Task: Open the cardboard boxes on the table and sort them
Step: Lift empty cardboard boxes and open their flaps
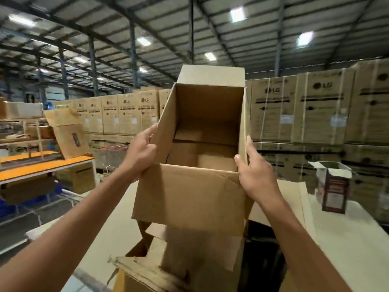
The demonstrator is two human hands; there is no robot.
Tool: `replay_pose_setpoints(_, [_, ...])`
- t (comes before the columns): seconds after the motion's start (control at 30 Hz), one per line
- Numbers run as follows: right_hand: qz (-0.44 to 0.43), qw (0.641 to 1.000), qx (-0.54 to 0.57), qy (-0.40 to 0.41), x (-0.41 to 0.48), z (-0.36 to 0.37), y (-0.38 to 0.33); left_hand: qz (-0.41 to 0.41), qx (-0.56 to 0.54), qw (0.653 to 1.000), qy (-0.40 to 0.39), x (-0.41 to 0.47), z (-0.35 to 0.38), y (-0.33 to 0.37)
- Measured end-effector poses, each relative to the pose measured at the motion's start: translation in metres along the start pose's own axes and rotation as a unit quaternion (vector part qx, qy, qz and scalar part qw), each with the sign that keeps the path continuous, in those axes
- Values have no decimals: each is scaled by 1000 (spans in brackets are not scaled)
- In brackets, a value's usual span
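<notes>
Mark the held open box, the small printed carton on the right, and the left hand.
held open box (189,194): head view, on its near front flap.
small printed carton (334,190): head view, on its dark printed front face.
left hand (141,153): head view, on the back of the hand.

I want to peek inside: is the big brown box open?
Open. The big brown cardboard box shows its bare inside, top folded back.

The left arm (69,218) and right arm (301,234) are both bare (uncovered as far as the view reaches). The left hand (140,152) and right hand (255,175) are bare too, and the right thumb (239,163) shows a short, plain nail.
</notes>
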State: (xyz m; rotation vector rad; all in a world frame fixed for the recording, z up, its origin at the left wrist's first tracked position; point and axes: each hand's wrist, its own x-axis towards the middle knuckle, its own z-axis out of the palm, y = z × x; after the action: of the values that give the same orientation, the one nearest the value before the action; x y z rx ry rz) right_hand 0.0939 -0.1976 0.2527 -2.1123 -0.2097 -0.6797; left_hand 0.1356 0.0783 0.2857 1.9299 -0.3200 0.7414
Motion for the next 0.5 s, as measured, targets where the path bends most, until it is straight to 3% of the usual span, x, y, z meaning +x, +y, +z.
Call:
replay_pose_setpoints(0.13, [-2, 988, -156, 19, 12, 6, 2, -14, 2, 999, -49, 43, 19, -24])
replay_pose_setpoints(0.33, [30, 960, -272, 58, 9, 18, -9, -70, -35, 988, -131, 73, 60, -60])
replay_pose_setpoints(0.43, [44, 948, -312, 47, 9, 33, -11, -114, 18, 967, -229, 76, 85, -83])
replay_pose_setpoints(0.5, [80, 945, -316, 34, 13, 46, -1, -108, 111, 944, -293, 78, 99, -105])
